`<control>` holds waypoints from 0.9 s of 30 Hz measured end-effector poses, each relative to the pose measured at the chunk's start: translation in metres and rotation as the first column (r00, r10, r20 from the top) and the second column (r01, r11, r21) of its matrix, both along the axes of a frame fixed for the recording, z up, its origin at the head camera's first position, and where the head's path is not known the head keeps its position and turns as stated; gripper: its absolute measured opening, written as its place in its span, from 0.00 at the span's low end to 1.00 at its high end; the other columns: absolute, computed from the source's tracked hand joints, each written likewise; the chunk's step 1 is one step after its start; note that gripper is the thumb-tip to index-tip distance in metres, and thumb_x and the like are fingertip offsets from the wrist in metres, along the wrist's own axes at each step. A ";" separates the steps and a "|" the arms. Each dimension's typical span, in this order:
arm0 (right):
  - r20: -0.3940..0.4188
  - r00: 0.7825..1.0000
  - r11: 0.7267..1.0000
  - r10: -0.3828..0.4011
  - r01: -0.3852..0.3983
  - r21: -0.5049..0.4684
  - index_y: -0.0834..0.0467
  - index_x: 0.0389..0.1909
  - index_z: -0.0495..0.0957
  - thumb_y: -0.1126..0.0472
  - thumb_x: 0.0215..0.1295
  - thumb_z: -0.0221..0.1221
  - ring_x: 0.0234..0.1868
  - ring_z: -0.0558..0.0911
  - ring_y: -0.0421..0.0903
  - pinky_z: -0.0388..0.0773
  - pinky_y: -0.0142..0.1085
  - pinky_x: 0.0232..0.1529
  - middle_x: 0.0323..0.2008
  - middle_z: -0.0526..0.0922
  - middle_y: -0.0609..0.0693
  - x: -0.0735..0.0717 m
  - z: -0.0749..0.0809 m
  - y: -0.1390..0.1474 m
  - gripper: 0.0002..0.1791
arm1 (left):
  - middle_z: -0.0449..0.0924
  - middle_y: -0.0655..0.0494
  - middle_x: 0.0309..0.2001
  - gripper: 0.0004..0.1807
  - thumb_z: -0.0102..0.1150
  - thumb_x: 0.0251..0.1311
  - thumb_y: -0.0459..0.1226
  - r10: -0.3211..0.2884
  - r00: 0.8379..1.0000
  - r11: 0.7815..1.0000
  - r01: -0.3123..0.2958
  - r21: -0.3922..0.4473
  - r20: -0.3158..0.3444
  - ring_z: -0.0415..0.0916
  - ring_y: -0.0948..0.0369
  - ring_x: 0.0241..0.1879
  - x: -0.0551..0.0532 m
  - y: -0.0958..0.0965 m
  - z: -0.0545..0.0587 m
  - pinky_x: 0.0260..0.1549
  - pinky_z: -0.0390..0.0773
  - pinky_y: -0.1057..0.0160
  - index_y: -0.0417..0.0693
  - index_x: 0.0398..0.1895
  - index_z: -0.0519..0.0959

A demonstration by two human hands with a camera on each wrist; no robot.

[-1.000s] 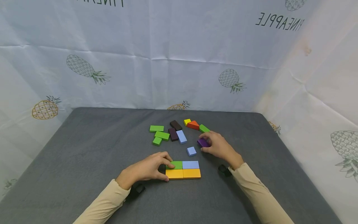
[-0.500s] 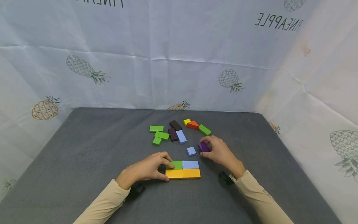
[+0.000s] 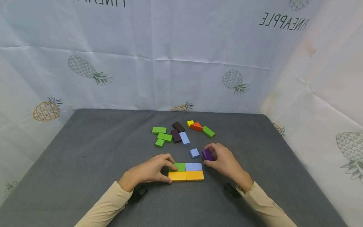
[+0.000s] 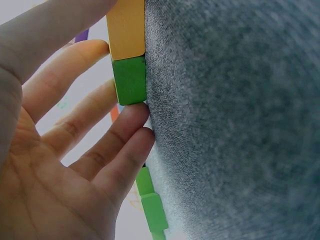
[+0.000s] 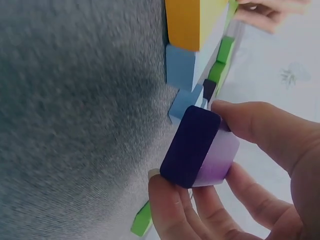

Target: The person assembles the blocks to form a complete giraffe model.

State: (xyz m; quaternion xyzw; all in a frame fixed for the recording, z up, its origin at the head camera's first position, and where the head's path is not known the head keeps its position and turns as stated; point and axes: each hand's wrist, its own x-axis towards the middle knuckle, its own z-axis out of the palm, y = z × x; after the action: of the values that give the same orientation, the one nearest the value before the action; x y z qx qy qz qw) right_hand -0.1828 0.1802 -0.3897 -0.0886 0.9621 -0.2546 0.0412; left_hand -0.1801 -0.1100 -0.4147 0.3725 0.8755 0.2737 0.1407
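Four-part flat rectangle of wooden blocks lies before me in the head view: a green block (image 3: 180, 166) and a light blue block (image 3: 194, 166) behind two orange-yellow blocks (image 3: 195, 176). My left hand (image 3: 150, 169) holds its left end, thumb at the near orange-yellow block (image 4: 126, 30), other fingers on and beside the green block (image 4: 131, 81). With thumb and fingers my right hand (image 3: 227, 161) pinches a purple block (image 5: 200, 145), tilted and to the right of the rectangle. A small light blue block (image 3: 194, 153) lies just left of the purple one.
Farther back on the grey cloth-covered table (image 3: 113, 142) are several green blocks (image 3: 164, 137), dark brown blocks (image 3: 176, 136), a longer light blue block (image 3: 184, 138), a red triangle (image 3: 196, 126), a yellow block (image 3: 190, 123) and another green block (image 3: 208, 131). A pineapple-print curtain (image 3: 170, 78) surrounds the table.
My right hand has drawn the purple block toward me, away from the green block at the back right, to beside the small light blue block. The left hand stays in place.
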 end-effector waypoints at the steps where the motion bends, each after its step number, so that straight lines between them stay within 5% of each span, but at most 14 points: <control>1: -0.003 1.000 1.000 0.003 -0.003 -0.005 0.55 0.53 0.78 0.59 0.54 0.73 0.42 0.78 0.47 0.82 0.41 0.40 0.45 0.80 0.53 0.002 0.000 0.001 0.25 | 0.76 0.57 0.55 0.24 0.75 0.52 0.44 0.000 1.000 1.000 0.000 0.000 -0.001 0.73 0.56 0.57 0.000 0.000 0.000 0.57 0.76 0.54 0.51 0.54 0.84; 27: 0.030 0.998 0.995 0.061 -0.059 -0.081 0.52 0.46 0.78 0.58 0.48 0.77 0.37 0.78 0.39 0.82 0.34 0.38 0.39 0.77 0.45 0.052 0.004 -0.009 0.24 | 0.76 0.57 0.55 0.24 0.75 0.52 0.44 0.012 1.000 1.000 -0.012 -0.007 0.013 0.73 0.57 0.57 0.001 0.001 0.000 0.57 0.76 0.54 0.51 0.54 0.84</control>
State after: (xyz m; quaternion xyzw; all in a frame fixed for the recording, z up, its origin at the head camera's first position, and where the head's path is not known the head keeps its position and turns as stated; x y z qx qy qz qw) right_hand -0.1309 0.1717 -0.3854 -0.1149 0.9473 -0.2929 0.0612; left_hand -0.1794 -0.1089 -0.4142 0.3649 0.8779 0.2736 0.1460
